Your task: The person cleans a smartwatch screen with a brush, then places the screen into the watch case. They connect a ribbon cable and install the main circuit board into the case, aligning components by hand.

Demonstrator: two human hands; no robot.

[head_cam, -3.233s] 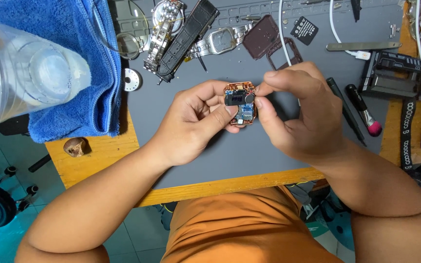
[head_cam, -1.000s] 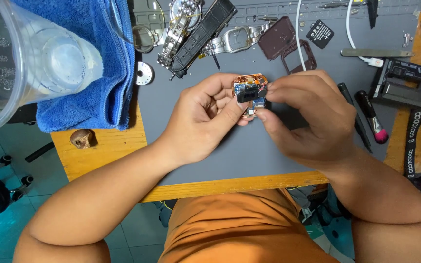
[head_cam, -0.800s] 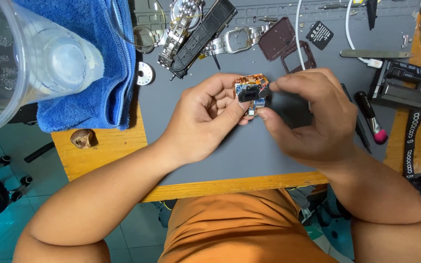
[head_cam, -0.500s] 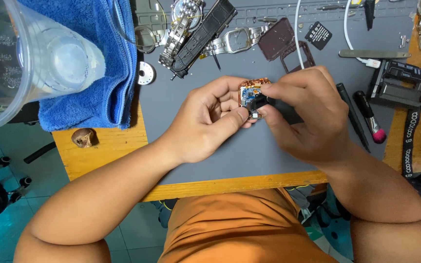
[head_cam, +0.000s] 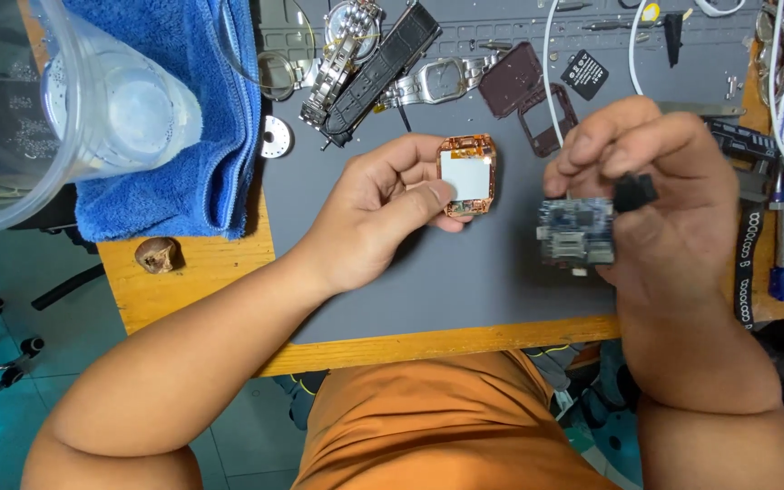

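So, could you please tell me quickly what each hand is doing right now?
Left hand: closed on a small copper-edged screen module.
Right hand: closed on a blue circuit board and a small black part.

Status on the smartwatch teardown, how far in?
Done: circuit board is out, held apart in the right hand with a small black part. In hand: left hand holds the copper-edged screen module. Left: frame pieces lie loose on the mat; nothing reassembled.
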